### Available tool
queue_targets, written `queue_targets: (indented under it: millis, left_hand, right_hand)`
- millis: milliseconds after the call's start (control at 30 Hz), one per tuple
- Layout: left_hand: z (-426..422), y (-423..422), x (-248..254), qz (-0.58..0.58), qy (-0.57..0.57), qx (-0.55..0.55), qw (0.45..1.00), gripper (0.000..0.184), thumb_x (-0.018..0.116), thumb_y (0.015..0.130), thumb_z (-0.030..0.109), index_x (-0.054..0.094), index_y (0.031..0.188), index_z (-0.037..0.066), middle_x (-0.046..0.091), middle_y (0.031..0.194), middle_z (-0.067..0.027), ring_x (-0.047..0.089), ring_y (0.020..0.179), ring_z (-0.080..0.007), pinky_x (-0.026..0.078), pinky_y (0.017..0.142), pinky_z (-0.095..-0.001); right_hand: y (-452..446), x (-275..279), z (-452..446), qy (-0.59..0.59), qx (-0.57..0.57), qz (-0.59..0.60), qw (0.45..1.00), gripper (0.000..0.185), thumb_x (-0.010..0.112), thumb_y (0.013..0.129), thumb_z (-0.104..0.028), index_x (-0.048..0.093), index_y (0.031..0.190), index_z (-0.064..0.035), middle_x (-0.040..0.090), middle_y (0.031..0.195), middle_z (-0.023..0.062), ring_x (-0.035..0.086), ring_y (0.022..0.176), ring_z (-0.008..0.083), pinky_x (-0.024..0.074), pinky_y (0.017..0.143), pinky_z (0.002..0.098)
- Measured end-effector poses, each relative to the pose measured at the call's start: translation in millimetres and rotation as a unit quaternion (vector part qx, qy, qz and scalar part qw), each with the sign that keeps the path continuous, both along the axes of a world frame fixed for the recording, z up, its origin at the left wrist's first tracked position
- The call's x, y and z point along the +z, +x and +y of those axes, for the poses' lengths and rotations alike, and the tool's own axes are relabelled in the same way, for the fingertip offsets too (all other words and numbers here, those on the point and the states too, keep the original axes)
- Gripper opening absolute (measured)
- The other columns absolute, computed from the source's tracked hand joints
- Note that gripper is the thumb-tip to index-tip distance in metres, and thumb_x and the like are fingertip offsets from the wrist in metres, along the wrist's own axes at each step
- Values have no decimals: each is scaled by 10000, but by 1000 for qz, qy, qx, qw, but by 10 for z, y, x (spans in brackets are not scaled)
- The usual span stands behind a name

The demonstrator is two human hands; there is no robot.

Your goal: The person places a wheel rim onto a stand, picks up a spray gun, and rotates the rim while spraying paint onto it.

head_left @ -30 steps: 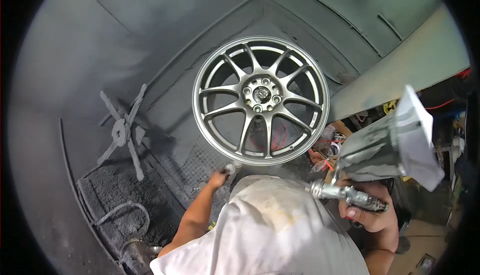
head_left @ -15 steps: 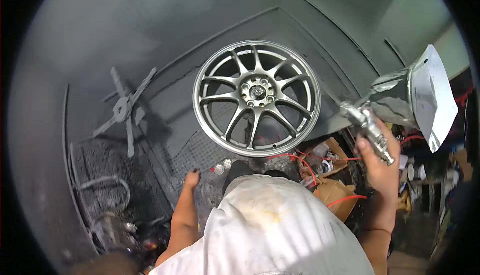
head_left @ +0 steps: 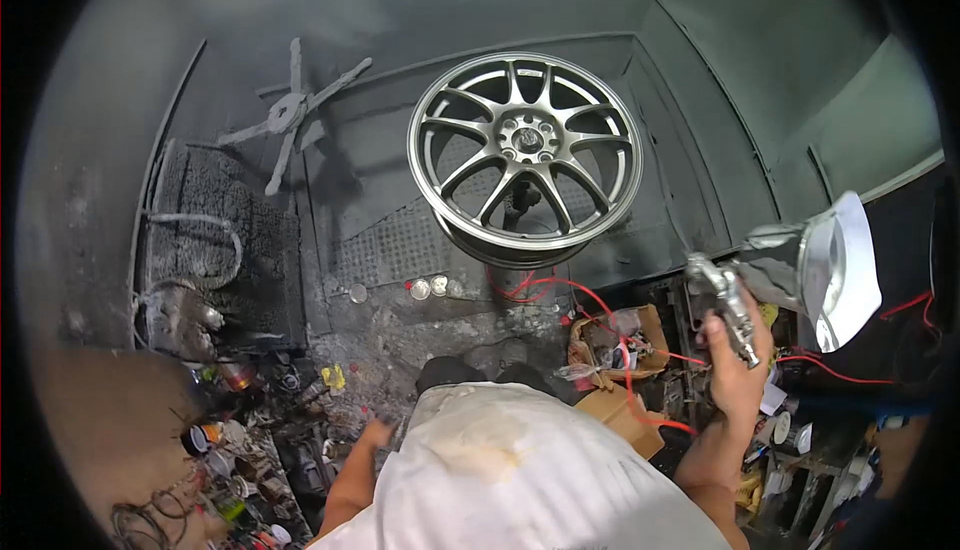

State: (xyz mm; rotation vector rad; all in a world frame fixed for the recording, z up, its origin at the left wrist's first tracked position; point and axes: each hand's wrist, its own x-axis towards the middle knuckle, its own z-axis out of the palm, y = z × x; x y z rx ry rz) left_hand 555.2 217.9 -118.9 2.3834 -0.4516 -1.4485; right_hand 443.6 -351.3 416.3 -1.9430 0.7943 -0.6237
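A spray gun (head_left: 724, 302) with a metallic body is held in my right hand (head_left: 740, 370), whose fingers wrap round it. The gun's grey-smeared cup (head_left: 776, 262) extends to the right and carries a flared white sheet (head_left: 848, 270) at its end. Left of the gun, apart from it, a silver multi-spoke wheel rim (head_left: 528, 240) is raised above the floor, its face toward me. My left hand (head_left: 376, 434) hangs low beside my white shirt, away from the rim. It is small and blurred, and its finger position is unclear.
A grey-coated star-shaped stand (head_left: 288, 113) is at the far left. A red hose (head_left: 604, 302) runs past an open cardboard box (head_left: 640, 342) on the right. Round lids (head_left: 438, 287) lie on the floor. Cans and clutter (head_left: 240, 470) crowd the lower left.
My view has tilted downward and turned left, showing more floor and clutter. The right hand still grips the spray gun, now pointing less steeply near the rim's right side. The rim looks more tilted.
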Motion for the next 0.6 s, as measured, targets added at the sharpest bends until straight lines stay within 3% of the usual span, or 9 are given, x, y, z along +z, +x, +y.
queue_targets:
  millis: [33,100,167,233,267,300,367,467,600]
  left_hand:
    - [326,-192,-95,-41,21,-123,991,619,619,941,452,619,1367,3,663,1299,-283,619,1246,-437,480,1072,-468]
    - [719,-425,-134,-90,14,-103,990,598,610,945,447,623,1370,27,681,1267,-278,636,1213,-449,499,1044,-468]
    - [856,-559,11,100,133,289,943,575,634,941,426,627,1363,36,696,1235,-275,657,1174,-452,515,1014,-464]
    - [1128,-449,-212,-51,114,49,991,518,673,924,368,657,1299,12,715,1174,-276,683,1132,-427,525,986,-471]
    - [983,-438,-13,-126,72,263,954,415,690,906,305,709,1187,0,730,1110,-268,705,1075,-404,541,939,-484]
    - [767,-319,518,-191,-13,248,950,354,690,905,285,740,1105,-3,721,1061,-282,701,1029,-426,544,901,-492]
    - [791,-97,324,-226,-56,256,938,312,689,925,270,742,1043,-14,708,1000,-293,685,964,-469,537,842,-507]
    - [491,-162,1069,-317,-142,270,898,282,681,943,246,726,974,-31,692,927,-300,666,904,-500,519,781,-528]
    - [795,-785,1035,-321,-170,261,894,294,635,979,243,705,913,-35,684,904,-305,657,889,-511,503,759,-550]
  right_hand:
    - [-76,-13,-38,-10,-16,-21,1000,569,728,968,-233,556,1446,26,661,953,38,614,820,111,506,775,264]
    - [-220,-172,-127,-47,-65,-58,995,575,718,987,-276,543,1445,24,633,873,18,571,706,80,460,600,217]
    - [-261,-228,-136,-42,-78,-72,993,544,711,993,-264,552,1428,21,626,857,17,562,690,72,442,555,213]
    - [-215,-322,-122,-46,-85,-114,989,453,685,1011,-210,571,1388,13,613,823,15,544,645,63,423,493,206]
    - [-164,-356,-61,-35,-80,-126,988,449,684,1009,-186,567,1395,10,613,820,13,550,641,67,421,495,202]
    - [-88,-332,72,-17,-59,-135,989,458,694,1003,-181,565,1399,10,619,824,12,563,653,67,423,498,196]
    - [107,-340,450,17,-20,-144,989,474,711,991,-169,567,1409,1,638,849,14,592,692,73,445,516,200]
    - [383,-582,1121,36,66,-143,987,490,720,984,-156,574,1434,-28,687,951,28,644,785,92,526,601,240]
    - [580,-1036,2239,60,213,-61,973,500,706,987,-142,572,1466,-97,723,1146,50,684,947,105,563,750,250]
